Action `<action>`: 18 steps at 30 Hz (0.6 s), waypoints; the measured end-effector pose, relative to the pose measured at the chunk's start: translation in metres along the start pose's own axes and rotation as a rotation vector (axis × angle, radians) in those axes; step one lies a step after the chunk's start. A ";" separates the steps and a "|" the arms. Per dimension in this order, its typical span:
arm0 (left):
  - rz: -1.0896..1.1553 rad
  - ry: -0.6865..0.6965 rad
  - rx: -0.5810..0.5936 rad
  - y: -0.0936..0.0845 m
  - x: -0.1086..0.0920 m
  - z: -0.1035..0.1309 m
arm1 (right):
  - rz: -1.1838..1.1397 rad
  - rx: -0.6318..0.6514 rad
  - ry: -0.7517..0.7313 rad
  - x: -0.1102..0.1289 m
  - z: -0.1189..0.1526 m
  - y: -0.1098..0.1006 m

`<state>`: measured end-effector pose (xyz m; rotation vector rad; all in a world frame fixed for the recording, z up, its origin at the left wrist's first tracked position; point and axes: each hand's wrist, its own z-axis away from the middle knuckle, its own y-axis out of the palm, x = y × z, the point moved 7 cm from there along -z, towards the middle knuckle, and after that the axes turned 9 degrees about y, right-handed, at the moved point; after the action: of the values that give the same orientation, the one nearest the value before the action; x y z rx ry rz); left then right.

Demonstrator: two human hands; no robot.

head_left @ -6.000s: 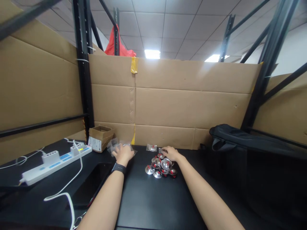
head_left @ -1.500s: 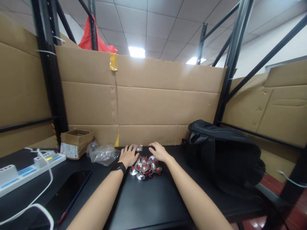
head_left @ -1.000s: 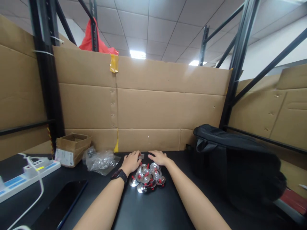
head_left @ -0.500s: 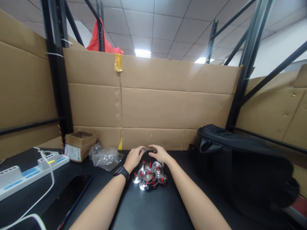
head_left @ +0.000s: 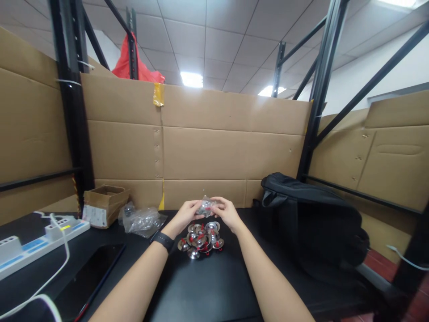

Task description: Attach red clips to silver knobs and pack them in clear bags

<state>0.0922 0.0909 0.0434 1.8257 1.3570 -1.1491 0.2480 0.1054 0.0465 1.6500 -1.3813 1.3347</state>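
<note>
Between my two hands is a small clear plastic bag, with something shiny and a bit of red showing inside. My left hand pinches its left side, and a dark watch is on that wrist. On the right edge, my right hand grips the bag with its thumb and fingers. Just below and nearer to me, a pile of small silver finger cymbals with red straps lies on the black table.
To the left are crumpled clear plastic bags, an open cardboard box, a white power strip with cables, and a dark phone. A black backpack stands on the right. A cardboard wall closes off the back.
Both hands now hold the clear bag up in view; half a second ago they were around a blurred thing behind the pile. The camera view has turned slightly right.
</note>
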 end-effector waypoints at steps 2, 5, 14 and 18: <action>-0.072 0.030 -0.021 -0.003 0.000 0.003 | -0.011 0.023 0.020 -0.002 0.004 -0.001; -0.251 0.124 -0.130 -0.013 0.003 0.010 | -0.034 0.053 0.097 -0.009 0.005 0.004; -0.639 0.249 -0.255 -0.022 -0.014 0.025 | 0.167 0.110 0.033 -0.017 0.007 0.030; -0.700 0.305 -0.272 -0.020 -0.029 0.028 | 0.182 0.094 -0.004 -0.015 0.006 0.030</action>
<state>0.0620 0.0612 0.0569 1.3940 2.3207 -0.9455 0.2224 0.0969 0.0261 1.6193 -1.5222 1.5203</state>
